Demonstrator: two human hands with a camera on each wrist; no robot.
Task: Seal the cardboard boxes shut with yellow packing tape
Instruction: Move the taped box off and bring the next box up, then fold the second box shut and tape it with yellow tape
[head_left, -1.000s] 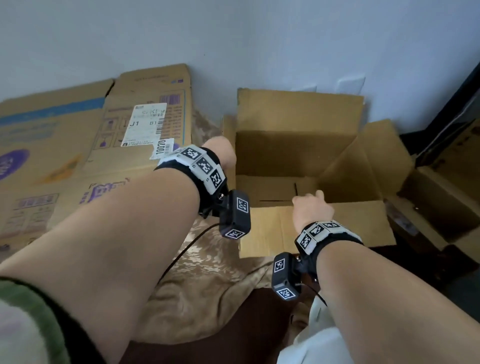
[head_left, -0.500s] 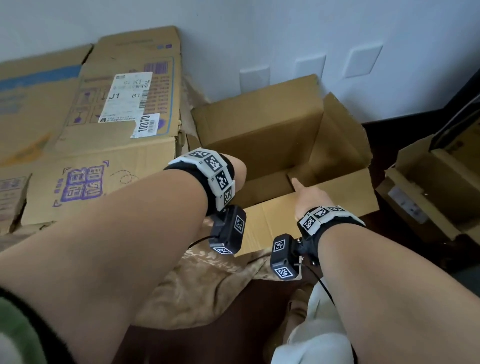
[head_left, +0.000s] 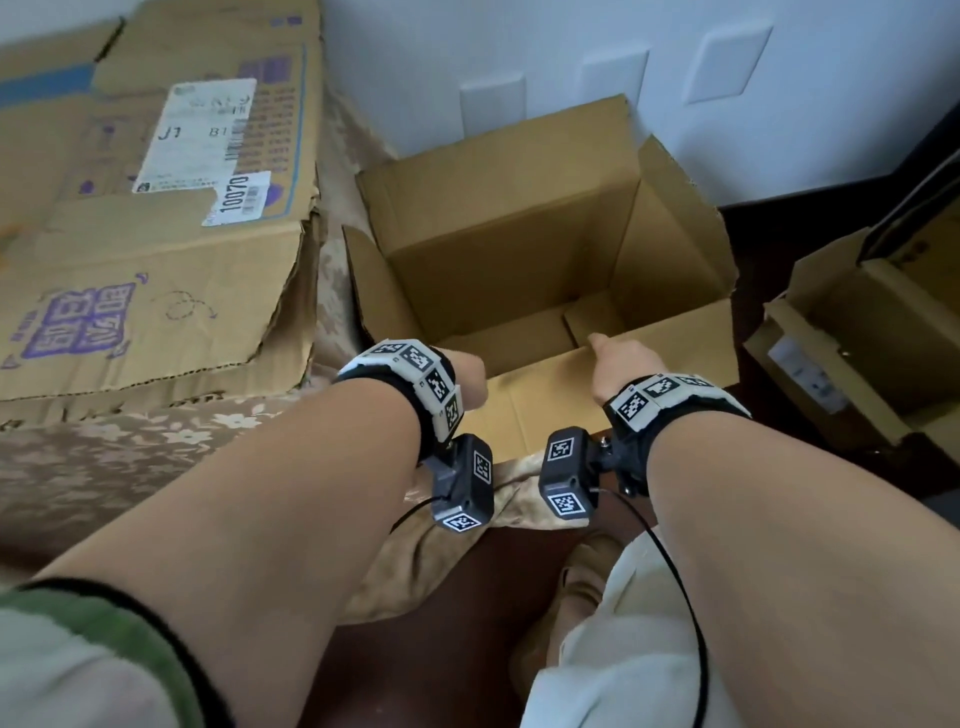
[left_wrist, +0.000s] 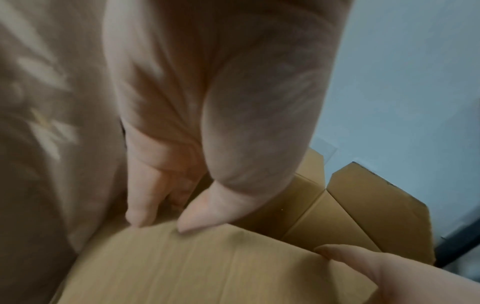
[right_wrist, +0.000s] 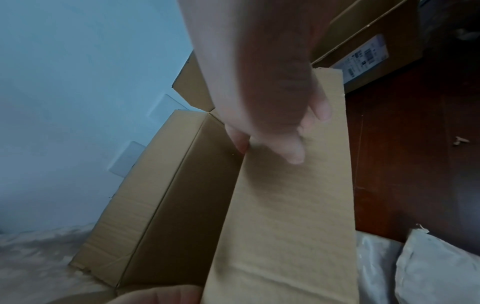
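Each wrist wears a black band (head_left: 631, 441) with white square-coded tags, a black camera block (head_left: 464, 483), and thin black cable (head_left: 680, 571); green-edged sleeve (head_left: 104, 634) at seven o'clock.

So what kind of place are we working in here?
Likely a room in a home: floral fabric underfoot, dark wood floor, white wall, and open and flattened cardboard boxes lying around.

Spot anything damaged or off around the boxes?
Yes. The flattened printed cardboard box at left is torn, ragged along its right edge. The open brown cardboard box has a chipped right flap edge. No yellow tape is in view.
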